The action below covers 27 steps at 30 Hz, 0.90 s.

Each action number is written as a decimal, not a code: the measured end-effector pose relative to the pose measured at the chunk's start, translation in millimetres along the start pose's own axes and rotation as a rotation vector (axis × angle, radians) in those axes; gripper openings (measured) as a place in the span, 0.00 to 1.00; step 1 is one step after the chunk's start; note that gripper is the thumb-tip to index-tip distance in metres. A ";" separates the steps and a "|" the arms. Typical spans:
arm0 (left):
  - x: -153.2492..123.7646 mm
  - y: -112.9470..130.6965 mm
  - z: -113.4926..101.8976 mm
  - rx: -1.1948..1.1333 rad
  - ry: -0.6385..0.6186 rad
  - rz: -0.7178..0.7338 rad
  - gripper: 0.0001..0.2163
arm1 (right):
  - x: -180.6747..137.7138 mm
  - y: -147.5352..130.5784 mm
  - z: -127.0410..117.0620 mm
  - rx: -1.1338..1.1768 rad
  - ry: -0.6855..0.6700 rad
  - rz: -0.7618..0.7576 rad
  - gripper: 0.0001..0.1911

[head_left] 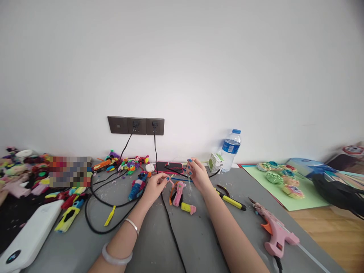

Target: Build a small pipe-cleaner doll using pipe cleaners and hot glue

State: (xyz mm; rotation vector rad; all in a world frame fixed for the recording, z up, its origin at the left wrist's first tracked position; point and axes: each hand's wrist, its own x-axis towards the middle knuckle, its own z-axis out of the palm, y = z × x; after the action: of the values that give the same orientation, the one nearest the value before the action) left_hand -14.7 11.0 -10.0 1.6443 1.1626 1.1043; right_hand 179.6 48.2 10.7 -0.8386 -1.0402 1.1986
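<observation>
My left hand [157, 186] is closed, thumb and forefinger pinching a small pink fuzzy piece [171, 181], perhaps pipe cleaner. To its right, my right hand [198, 175] is raised with the fingertips pressed together. A thin, clear strand seems to hang below them, too fine to name. Between and below the hands a pink pipe-cleaner figure [179, 193] lies on the grey table [159, 242]. Beside it is a yellow piece with a pink end [187, 208]. A blue fuzzy figure [137, 188] lies left of my left hand.
A pink glue gun [275, 230] lies at the right, near a yellow-and-black tool [233, 201]. Black cables [95, 230] loop across the left. A water bottle [231, 151] and small box [215, 163] stand by the wall. A white power bank [34, 231] lies front left.
</observation>
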 end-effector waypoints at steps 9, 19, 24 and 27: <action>1.0 -5.7 0.1 0.014 0.016 0.037 0.07 | 6.7 -14.0 -25.7 -0.300 0.410 -0.410 0.13; 2.4 -1.8 -5.1 -0.126 0.074 -0.050 0.08 | -2.4 2.3 -25.4 -1.086 -0.253 -0.182 0.17; 3.6 -2.0 -4.4 -0.269 0.167 -0.078 0.11 | -6.3 0.9 -9.7 -0.816 -0.212 -0.221 0.13; 3.1 0.4 -3.5 -0.319 0.177 -0.087 0.12 | -10.9 -1.8 3.8 -0.596 -0.367 -0.151 0.11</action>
State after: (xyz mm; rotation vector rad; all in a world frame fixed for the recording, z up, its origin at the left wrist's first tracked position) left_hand -17.3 14.3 -8.1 1.2609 1.0912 1.3247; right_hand 176.1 37.1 11.6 -0.9878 -1.7818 0.9361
